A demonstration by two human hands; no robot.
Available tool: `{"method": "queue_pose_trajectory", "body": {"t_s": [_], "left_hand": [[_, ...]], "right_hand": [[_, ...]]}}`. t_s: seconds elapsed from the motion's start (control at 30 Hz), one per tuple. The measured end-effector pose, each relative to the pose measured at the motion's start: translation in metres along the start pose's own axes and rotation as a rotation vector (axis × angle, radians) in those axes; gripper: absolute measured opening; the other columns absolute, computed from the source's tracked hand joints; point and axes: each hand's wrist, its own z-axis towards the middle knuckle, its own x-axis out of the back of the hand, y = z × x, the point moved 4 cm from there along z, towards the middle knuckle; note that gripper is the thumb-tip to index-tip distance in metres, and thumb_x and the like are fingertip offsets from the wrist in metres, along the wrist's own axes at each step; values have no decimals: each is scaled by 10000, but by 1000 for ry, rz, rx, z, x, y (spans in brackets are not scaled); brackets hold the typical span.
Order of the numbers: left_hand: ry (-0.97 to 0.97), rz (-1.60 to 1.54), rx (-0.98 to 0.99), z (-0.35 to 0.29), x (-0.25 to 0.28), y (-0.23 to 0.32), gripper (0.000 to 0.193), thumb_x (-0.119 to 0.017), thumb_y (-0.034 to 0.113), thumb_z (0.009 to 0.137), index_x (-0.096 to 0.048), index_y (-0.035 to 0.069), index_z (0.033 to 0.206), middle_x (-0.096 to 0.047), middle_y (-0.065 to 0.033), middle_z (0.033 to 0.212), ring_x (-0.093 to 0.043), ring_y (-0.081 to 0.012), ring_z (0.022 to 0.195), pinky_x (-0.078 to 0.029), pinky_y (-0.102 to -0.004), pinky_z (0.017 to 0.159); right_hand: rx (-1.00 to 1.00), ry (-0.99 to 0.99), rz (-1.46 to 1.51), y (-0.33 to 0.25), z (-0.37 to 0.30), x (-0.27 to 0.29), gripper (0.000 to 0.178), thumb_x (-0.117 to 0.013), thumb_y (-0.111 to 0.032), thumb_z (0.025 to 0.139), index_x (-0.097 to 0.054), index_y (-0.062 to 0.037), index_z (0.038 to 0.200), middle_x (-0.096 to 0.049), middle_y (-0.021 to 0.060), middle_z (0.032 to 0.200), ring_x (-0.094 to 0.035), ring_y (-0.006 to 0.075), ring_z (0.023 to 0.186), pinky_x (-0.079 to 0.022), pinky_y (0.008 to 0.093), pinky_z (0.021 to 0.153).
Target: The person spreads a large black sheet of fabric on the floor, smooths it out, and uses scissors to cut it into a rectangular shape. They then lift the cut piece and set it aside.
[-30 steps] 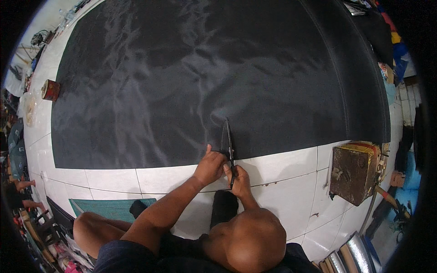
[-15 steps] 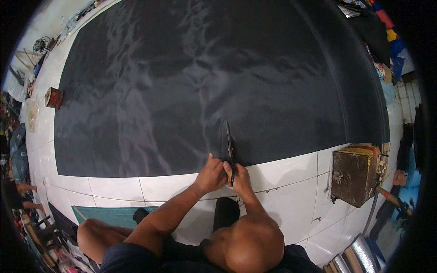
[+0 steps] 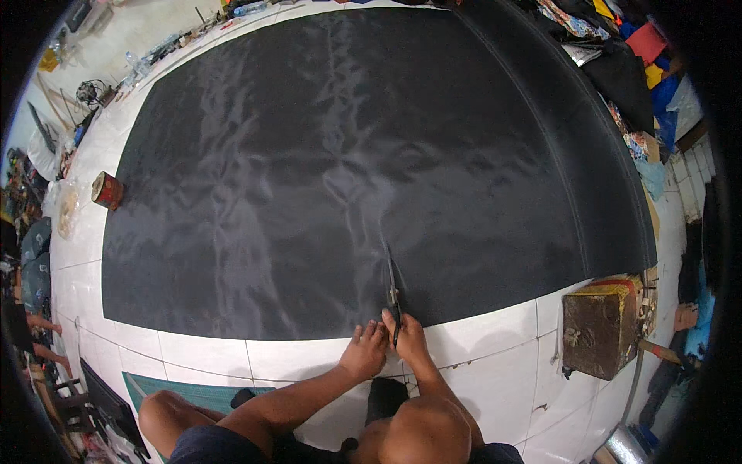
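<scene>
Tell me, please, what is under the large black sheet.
White floor tiles show along the near and left edges of the black sheet, so it probably lies on them. Whatever is directly beneath it is covered and cannot be seen.

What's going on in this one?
A person sits at the near edge of a large black sheet spread on a white tiled floor. The right hand grips dark-handled scissors, blades pointing away from the person, inside the sheet's near edge; any cut is hard to make out. The left hand is beside it, fingertips at that edge. A reddish can sits by the sheet's left side, a brown box by its near right corner.
</scene>
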Motion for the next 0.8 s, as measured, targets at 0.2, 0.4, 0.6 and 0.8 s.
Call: {"method": "queue_pose_trajectory", "body": {"t_s": [0.2,0.4,0.6,0.8], "left_hand": [[-29,-77,12,-2,9,2,584,-564,199,804,-453,-79,1306,-419,-267,1364,-367,-433,1316,-301,-578,1076],[-41,-76,31,0,10,0,591,-556,202,808,-446,-96,1307,-409,-269,1380,-369,-438,1315,-311,-577,1074],[-74,-89,34,1,14,-1,599,-559,188,809,-423,-101,1316,-412,-280,1370,-375,-442,1308,-319,-574,1074],[-152,-65,33,5,14,-1,662,-553,212,825,-350,-102,1371,-363,-268,1399,-328,-422,1339,-303,-583,1071]], "right_hand": [[-5,12,-20,-13,25,-8,532,-622,-524,888,-522,-58,652,-494,24,520,-500,142,460,-395,312,460],[9,53,-1,-15,43,-15,531,-625,-525,886,-502,-69,643,-470,20,519,-487,132,447,-391,309,450],[35,11,-28,-26,52,-13,578,-608,-560,876,-554,-7,716,-559,127,626,-573,246,568,-449,371,562],[-64,-44,27,-78,91,-8,612,-571,-589,887,-549,0,719,-560,124,620,-595,241,545,-471,362,525]]}}
